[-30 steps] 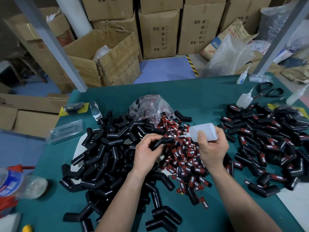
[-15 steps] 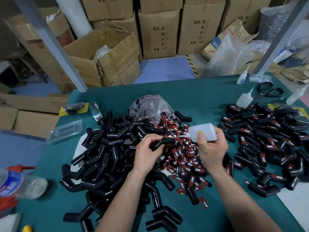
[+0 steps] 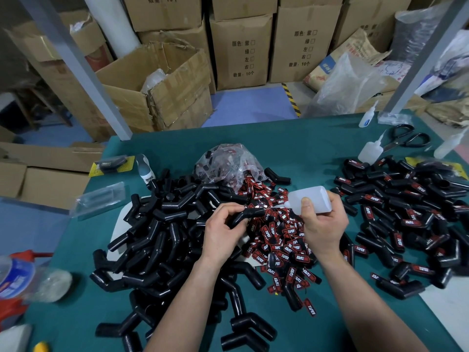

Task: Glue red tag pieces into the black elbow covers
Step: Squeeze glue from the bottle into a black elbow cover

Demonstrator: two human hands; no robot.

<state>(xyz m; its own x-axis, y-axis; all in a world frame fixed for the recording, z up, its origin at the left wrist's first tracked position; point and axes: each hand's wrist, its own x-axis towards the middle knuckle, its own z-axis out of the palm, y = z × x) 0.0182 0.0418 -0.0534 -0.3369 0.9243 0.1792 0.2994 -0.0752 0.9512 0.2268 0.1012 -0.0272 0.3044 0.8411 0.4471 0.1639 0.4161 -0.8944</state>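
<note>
Change: none evident; hands, bottle and cover sit as they did half a second ago.
Left hand (image 3: 223, 232): fingers curled round one black elbow cover (image 3: 247, 214), held above the heaps at mid-table (image 3: 304, 143).
Right hand (image 3: 322, 224): wrapped round a white glue bottle (image 3: 311, 199), nozzle pointing left at the cover's end.
Red tags (image 3: 281, 240): loose heap under the hands, spilling from a clear bag (image 3: 225, 163).
Bare covers (image 3: 157, 240): heap at left.
Tagged covers (image 3: 411, 212): heap at right, cut off by the frame edge.
Unclear: whether the nozzle tip touches the cover; fingers hide much of it.
</note>
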